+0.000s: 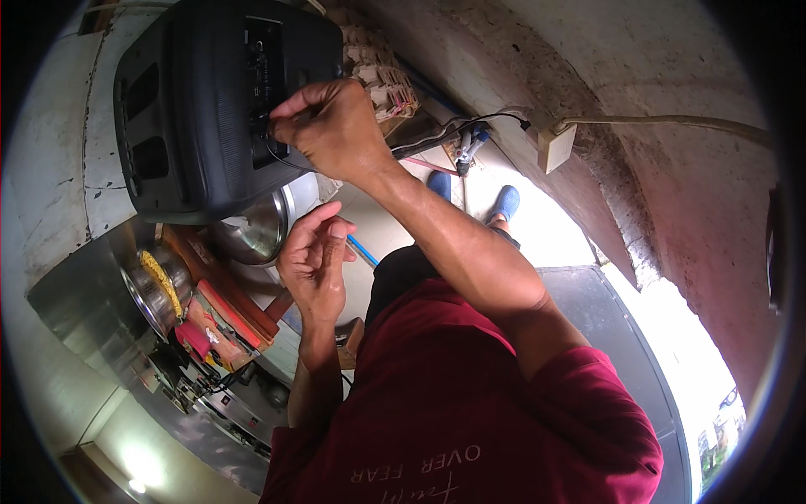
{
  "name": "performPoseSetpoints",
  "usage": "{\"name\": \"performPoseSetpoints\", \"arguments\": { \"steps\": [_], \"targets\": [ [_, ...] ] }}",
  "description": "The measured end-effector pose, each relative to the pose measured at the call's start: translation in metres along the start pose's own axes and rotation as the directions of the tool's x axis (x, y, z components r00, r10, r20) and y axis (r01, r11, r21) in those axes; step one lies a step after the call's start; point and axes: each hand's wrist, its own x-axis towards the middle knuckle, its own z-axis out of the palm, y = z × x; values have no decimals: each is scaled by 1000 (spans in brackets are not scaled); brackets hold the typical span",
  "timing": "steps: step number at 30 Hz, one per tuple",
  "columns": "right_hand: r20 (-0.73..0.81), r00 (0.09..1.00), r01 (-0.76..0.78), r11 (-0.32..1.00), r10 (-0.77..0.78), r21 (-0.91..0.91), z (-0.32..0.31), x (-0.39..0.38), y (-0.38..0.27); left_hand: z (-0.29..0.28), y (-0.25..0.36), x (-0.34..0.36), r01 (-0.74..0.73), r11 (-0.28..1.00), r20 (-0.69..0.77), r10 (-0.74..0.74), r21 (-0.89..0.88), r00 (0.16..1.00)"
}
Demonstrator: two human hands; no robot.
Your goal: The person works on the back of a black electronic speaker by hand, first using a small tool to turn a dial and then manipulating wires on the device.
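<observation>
A large black speaker (222,109) stands at the upper left, with a narrow socket panel (264,67) facing me. My right hand (336,130) is pinched at the lower end of this panel. Between its thumb and forefinger is the end of a thin black cord (290,164); the fingers hide the plug itself and whether it sits in a socket. Below the speaker, my left hand (315,260) hangs in the air, fingers loosely curled and apart, holding nothing.
From a white power outlet (554,147) on the right, cables run leftward. A woven basket (382,76) stands behind the speaker. Below it are metal pots (252,231), red and orange packs (231,315) and a stove (231,412). Blue shoes (504,202) show on the floor.
</observation>
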Motion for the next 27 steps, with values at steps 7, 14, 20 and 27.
{"name": "performPoseSetpoints", "arguments": {
  "steps": [7,14,20,27],
  "targets": [
    [-43,998,37,999,-36,11,5,0,3,1,1,-1,4,1000,-2,-4,6,1000],
    [-38,999,2,1000,-2,7,7,0,4,1,2,0,3,1000,11,-3,9,1000],
    [-35,999,33,999,-33,21,6,1,5,2,4,0,3,1000,19,-3,2,1000],
    [1,1000,-5,1000,5,-2,2,0,0,1,2,-1,-6,1000,26,6,-3,1000]
  ]
}}
